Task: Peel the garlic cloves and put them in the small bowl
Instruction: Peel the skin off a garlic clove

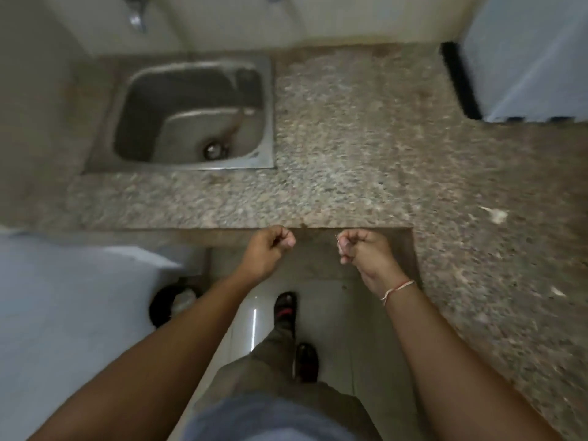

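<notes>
Blurred granite counter (350,138); left hand (270,249) curled, apparently empty; right hand (362,249) pinching unclear thin scrap.

A sink (191,113) is sitting in the table (366,138) at far left. Both hands, left (269,249) and right (366,253), are hovering side by side at the table's near edge, apart.

Speckled granite counter (350,138), white scraps (493,214)
</notes>
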